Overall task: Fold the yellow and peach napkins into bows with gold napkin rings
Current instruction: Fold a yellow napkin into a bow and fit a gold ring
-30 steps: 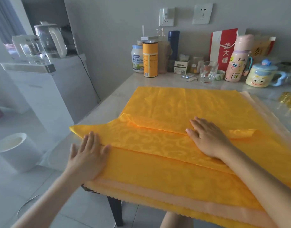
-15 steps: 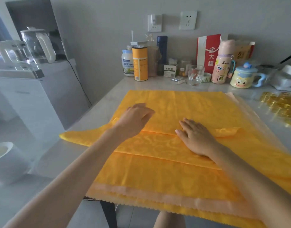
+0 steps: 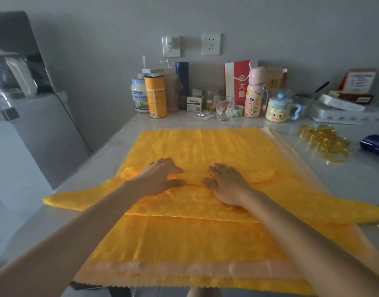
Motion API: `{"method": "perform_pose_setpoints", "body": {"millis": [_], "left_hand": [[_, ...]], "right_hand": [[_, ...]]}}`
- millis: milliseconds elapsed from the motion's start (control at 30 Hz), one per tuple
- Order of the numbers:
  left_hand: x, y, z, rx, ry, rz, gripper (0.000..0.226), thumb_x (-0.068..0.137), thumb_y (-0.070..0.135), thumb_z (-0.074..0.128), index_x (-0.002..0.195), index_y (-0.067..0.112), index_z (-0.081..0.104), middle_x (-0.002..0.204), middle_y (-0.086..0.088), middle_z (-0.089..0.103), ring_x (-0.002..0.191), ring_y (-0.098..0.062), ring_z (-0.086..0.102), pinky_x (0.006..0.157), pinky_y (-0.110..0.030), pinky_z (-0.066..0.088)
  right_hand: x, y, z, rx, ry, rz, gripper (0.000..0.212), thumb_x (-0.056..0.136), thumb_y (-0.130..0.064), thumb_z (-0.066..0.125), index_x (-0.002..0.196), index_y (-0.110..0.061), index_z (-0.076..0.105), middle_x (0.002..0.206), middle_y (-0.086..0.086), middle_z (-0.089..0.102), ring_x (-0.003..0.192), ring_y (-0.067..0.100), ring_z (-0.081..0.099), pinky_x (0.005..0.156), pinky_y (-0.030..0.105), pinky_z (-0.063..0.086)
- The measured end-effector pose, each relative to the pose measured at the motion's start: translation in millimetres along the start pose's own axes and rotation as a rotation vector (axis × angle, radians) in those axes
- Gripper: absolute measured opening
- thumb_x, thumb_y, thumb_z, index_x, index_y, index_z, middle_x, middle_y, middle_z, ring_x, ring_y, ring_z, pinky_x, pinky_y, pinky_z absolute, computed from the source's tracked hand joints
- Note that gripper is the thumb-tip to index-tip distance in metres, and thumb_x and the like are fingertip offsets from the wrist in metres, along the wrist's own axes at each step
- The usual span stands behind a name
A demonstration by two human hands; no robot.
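Fingers [image 3: 216, 170] of my right hand [image 3: 226, 185] press flat on the yellow napkin [image 3: 190, 204], folded mid-tabletop [image 3: 351, 185]. Whether my left hand [image 3: 158, 179] pinches the crease, I cannot tell. Early folding, I judge; next, gather the centre for the gold napkin rings [image 3: 323, 142].

One wide-angle view from the person's head looks forward and down across the table [image 3: 345, 185] toward the wall [image 3: 98, 43], close above it
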State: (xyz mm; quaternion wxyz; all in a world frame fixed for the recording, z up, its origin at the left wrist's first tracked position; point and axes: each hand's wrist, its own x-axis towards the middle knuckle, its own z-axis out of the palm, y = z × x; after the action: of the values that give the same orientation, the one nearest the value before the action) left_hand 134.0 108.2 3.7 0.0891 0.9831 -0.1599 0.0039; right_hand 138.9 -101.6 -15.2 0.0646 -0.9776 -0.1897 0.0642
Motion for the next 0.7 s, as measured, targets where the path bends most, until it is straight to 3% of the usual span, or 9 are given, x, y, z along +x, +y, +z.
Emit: {"method": "perform_pose_setpoints", "body": {"millis": [100, 133, 200, 267, 400, 467, 533, 600, 700], "left_hand": [[7.3, 0.7, -5.1, -0.218, -0.043, 0.009, 0.028, 0.088, 0.045, 0.057, 0.094, 0.022, 0.07, 0.086, -0.001, 0.055, 0.082, -0.011, 0.049, 0.084, -0.034, 0.041], [8.5, 1.5, -7.2, -0.236, -0.064, 0.0, 0.026, 0.089, 0.042, 0.058, 0.094, 0.019, 0.07, 0.087, -0.001, 0.054, 0.081, -0.012, 0.049, 0.084, -0.034, 0.042], [10.7, 2.0, -11.5, -0.182, -0.129, -0.056, 0.032, 0.089, 0.037, 0.06, 0.115, 0.02, 0.063, 0.109, -0.001, 0.051, 0.102, -0.015, 0.049, 0.095, -0.033, 0.04], [15.6, 2.2, -16.1, -0.126, -0.205, -0.088, 0.037, 0.088, 0.032, 0.062, 0.124, 0.022, 0.056, 0.121, -0.004, 0.048, 0.111, -0.021, 0.049, 0.098, -0.035, 0.041], [21.6, 9.1, -28.8, -0.04, -0.33, -0.118, 0.044, 0.087, 0.021, 0.065, 0.128, 0.019, 0.05, 0.123, -0.004, 0.048, 0.109, -0.026, 0.053, 0.09, -0.035, 0.048], [21.7, 11.5, -32.3, -0.023, -0.342, -0.126, 0.045, 0.087, 0.019, 0.065, 0.129, 0.017, 0.049, 0.121, -0.004, 0.046, 0.105, -0.026, 0.054, 0.076, -0.03, 0.049], [21.3, 10.5, -31.7, -0.039, -0.327, -0.133, 0.043, 0.087, 0.018, 0.065, 0.127, 0.016, 0.049, 0.122, -0.004, 0.047, 0.104, -0.027, 0.055, 0.074, -0.029, 0.048], [17.5, 6.0, -27.7, -0.047, -0.267, -0.137, 0.037, 0.087, 0.014, 0.063, 0.123, 0.016, 0.052, 0.124, -0.004, 0.049, 0.109, -0.026, 0.053, 0.085, -0.033, 0.049], [1.4, -1.2, -20.0, -0.035, -0.069, -0.095, 0.022, 0.089, 0.012, 0.058, 0.11, 0.017, 0.056, 0.117, -0.001, 0.054, 0.104, -0.022, 0.053, 0.088, -0.036, 0.047]], "right_hand": [[0.6, 0.5, -0.9, 0.032, 0.031, -0.001, 0.059, 0.1, -0.046, 0.021, 0.15, -0.014, 0.016, 0.159, 0.004, 0.005, 0.146, 0.019, 0.006, 0.118, 0.034, 0.006], [0.4, 0.6, -1.9, 0.054, 0.046, -0.005, 0.057, 0.101, -0.044, 0.023, 0.149, -0.013, 0.019, 0.158, 0.005, 0.008, 0.145, 0.019, 0.008, 0.117, 0.033, 0.008], [-1.4, 2.6, -7.9, 0.137, 0.044, -0.015, 0.05, 0.102, -0.034, 0.028, 0.146, -0.01, 0.025, 0.157, 0.006, 0.016, 0.144, 0.02, 0.015, 0.115, 0.031, 0.013], [-4.9, 11.7, -17.3, 0.192, 0.016, -0.007, 0.044, 0.102, -0.026, 0.033, 0.143, -0.01, 0.032, 0.152, 0.007, 0.027, 0.139, 0.023, 0.026, 0.112, 0.032, 0.022], [-16.6, 46.7, -34.5, 0.096, 0.024, 0.085, 0.038, 0.095, -0.025, 0.05, 0.132, -0.016, 0.05, 0.135, 0.005, 0.043, 0.126, 0.025, 0.041, 0.105, 0.037, 0.034], [-24.4, 61.3, -38.5, 0.112, 0.071, 0.126, 0.034, 0.092, -0.023, 0.056, 0.125, -0.014, 0.056, 0.129, 0.004, 0.05, 0.121, 0.023, 0.047, 0.1, 0.033, 0.038], [-31.6, 69.4, -39.6, 0.239, 0.135, 0.128, 0.028, 0.089, -0.018, 0.061, 0.115, -0.009, 0.061, 0.12, 0.004, 0.058, 0.114, 0.021, 0.053, 0.091, 0.026, 0.04], [-38.9, 69.8, -38.4, 0.305, 0.203, 0.083, 0.018, 0.087, -0.013, 0.063, 0.104, -0.01, 0.064, 0.106, 0.002, 0.06, 0.105, 0.02, 0.057, 0.082, 0.022, 0.04], [-51.7, 64.8, -36.1, 0.143, 0.307, -0.009, 0.015, 0.084, -0.011, 0.061, 0.085, -0.023, 0.052, 0.091, -0.007, 0.05, 0.091, 0.013, 0.053, 0.069, 0.017, 0.037]]}}
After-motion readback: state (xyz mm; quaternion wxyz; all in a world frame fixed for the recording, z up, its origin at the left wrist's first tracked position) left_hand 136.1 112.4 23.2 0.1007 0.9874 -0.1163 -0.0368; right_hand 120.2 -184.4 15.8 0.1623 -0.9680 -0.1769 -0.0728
